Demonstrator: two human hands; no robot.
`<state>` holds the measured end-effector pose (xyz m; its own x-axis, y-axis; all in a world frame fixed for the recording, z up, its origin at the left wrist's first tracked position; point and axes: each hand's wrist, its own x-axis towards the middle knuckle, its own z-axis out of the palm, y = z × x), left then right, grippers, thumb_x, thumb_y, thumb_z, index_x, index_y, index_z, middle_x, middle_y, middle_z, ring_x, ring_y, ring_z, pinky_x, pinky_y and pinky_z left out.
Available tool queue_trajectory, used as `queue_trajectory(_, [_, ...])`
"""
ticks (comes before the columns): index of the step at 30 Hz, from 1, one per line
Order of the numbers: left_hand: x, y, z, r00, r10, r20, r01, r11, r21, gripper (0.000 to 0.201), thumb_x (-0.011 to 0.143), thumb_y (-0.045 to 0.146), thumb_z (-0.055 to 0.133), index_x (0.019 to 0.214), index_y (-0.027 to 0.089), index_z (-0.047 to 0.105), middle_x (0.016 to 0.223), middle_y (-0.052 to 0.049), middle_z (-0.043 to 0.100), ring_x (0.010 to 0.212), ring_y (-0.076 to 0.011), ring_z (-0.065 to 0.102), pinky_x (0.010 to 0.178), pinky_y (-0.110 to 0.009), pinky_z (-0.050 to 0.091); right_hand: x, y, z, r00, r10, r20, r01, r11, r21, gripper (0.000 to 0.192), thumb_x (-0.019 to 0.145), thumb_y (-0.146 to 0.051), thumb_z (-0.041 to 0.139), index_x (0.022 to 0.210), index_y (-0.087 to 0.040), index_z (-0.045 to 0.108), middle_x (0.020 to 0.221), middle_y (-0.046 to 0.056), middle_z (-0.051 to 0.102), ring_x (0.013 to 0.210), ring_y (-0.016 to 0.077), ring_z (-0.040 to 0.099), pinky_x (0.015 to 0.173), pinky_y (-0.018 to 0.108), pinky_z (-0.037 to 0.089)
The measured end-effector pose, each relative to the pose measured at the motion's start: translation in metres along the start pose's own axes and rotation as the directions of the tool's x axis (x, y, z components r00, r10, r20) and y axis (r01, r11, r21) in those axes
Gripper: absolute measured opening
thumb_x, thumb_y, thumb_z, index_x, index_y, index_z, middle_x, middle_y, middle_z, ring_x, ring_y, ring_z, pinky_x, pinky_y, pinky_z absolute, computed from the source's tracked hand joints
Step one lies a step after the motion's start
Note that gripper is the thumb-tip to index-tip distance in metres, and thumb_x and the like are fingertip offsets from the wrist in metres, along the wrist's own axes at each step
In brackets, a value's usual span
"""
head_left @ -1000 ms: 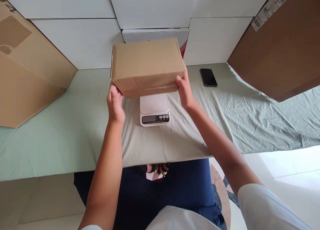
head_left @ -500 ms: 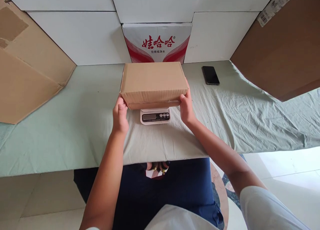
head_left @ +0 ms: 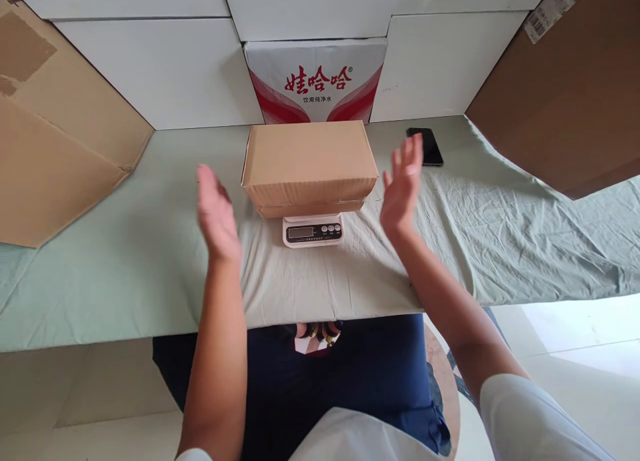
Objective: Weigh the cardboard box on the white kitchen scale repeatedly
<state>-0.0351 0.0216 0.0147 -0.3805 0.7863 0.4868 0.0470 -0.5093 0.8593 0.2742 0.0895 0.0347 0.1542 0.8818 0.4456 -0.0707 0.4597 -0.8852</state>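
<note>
A closed brown cardboard box [head_left: 310, 157] rests on a small white digital kitchen scale [head_left: 314, 231]. The box hides the scale's weighing surface; the display and buttons show at the front. To the left of the box, my left hand [head_left: 217, 214] is raised with straight fingers, touching nothing. On the other side my right hand [head_left: 401, 187] is also held up, fingers stretched out and slightly blurred, apart from the box. A black smartphone [head_left: 431, 147] lies just beyond my right fingertips, partly covered by them in the view.
A pale green cloth [head_left: 165, 247] covers the table. Behind stands a white and red carton [head_left: 317, 81] against white panels [head_left: 155, 67]. Large cardboard sheets rise at the left [head_left: 65, 141] and right [head_left: 560, 107].
Both hands have let go of the cardboard box and moved outward, the left one to the left and the right one to the right. The box stays on the scale.
</note>
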Motion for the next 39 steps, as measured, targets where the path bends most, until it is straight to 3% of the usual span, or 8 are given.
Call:
queue_trajectory(3, [0.009,0.001,-0.017,0.989,-0.01,-0.151,0.012,1.0,0.012,0.092,0.084,0.09,0.021,0.154,0.036,0.045,0.176,0.003,0.022,0.165,-0.0234,0.012,0.135,-0.044,0.01,0.03,-0.005,-0.03,0.962,0.045,-0.27,-0.052,0.999,-0.016,0.072,0.091,-0.068,0.03,0.158,-0.046,0.018,0.176,-0.006,0.012,0.167,0.0271,0.01,0.131,0.067,0.014])
queue_trajectory(6, [0.009,-0.003,-0.016,0.993,-0.043,-0.113,0.046,0.998,0.03,0.095,0.083,0.091,0.025,0.156,0.033,0.042,0.176,0.001,0.021,0.164,-0.0226,0.016,0.135,-0.043,0.014,0.046,-0.001,-0.046,0.921,0.15,-0.36,-0.146,0.989,0.039,0.078,0.089,-0.065,0.03,0.161,-0.036,0.018,0.178,0.001,0.007,0.167,0.0276,0.012,0.131,0.065,0.011])
queue_trajectory(12, [-0.001,-0.015,0.005,0.998,-0.052,0.038,0.053,0.998,-0.033,0.086,0.084,0.085,0.042,0.152,0.033,0.049,0.173,-0.002,0.03,0.163,-0.0253,0.021,0.134,-0.042,0.019,0.027,0.014,-0.024,0.985,0.163,-0.062,-0.163,0.987,0.003,0.081,0.084,-0.076,0.036,0.156,-0.041,0.028,0.176,-0.001,0.02,0.166,0.0264,0.02,0.132,0.062,0.019])
queue_trajectory(17, [-0.008,-0.013,0.02,0.981,-0.098,0.166,0.103,0.994,-0.022,0.086,0.081,0.088,0.041,0.147,0.035,0.055,0.166,-0.004,0.044,0.158,-0.0306,0.034,0.129,-0.046,0.031,-0.004,0.013,0.005,0.966,0.217,0.14,-0.219,0.976,-0.006,0.077,0.087,-0.08,0.035,0.155,-0.044,0.033,0.174,-0.006,0.027,0.165,0.0261,0.02,0.134,0.06,0.02])
queue_trajectory(23, [-0.013,-0.011,0.028,0.982,-0.071,0.173,0.073,0.997,-0.002,0.076,0.089,0.082,0.036,0.134,0.027,0.064,0.144,-0.013,0.063,0.142,-0.0302,0.055,0.117,-0.044,0.044,-0.024,0.009,0.028,0.965,0.163,0.204,-0.18,0.982,0.066,0.066,0.092,-0.072,0.039,0.145,-0.036,0.051,0.154,-0.002,0.058,0.157,0.0266,0.039,0.133,0.049,0.033])
queue_trajectory(28, [-0.011,-0.014,0.026,0.984,-0.05,0.169,0.046,0.999,0.03,0.074,0.089,0.081,0.037,0.129,0.026,0.067,0.136,-0.013,0.067,0.139,-0.0302,0.057,0.116,-0.045,0.045,-0.023,0.011,0.031,0.97,0.169,0.177,-0.184,0.98,0.071,0.066,0.091,-0.073,0.04,0.143,-0.035,0.052,0.146,-0.001,0.063,0.153,0.0282,0.045,0.129,0.047,0.04])
queue_trajectory(34, [0.055,-0.018,0.038,0.978,0.02,0.207,-0.014,0.999,-0.031,0.073,0.084,0.086,0.042,0.127,0.033,0.067,0.137,-0.008,0.066,0.144,-0.0299,0.053,0.118,-0.043,0.047,0.036,0.013,0.046,0.989,0.036,0.146,-0.041,0.999,0.033,0.074,0.085,-0.083,0.036,0.139,-0.036,0.055,0.142,-0.002,0.064,0.156,0.0304,0.04,0.133,0.049,0.034])
queue_trajectory(39, [0.117,-0.07,0.054,0.99,-0.012,0.138,0.025,0.995,-0.093,0.08,0.076,0.091,0.048,0.116,0.024,0.067,0.132,-0.014,0.067,0.143,-0.0329,0.053,0.118,-0.048,0.045,0.095,0.042,0.077,0.989,-0.022,0.148,0.015,0.999,0.049,0.074,0.083,-0.088,0.031,0.133,-0.041,0.057,0.141,-0.009,0.065,0.158,0.0243,0.035,0.136,0.045,0.03])
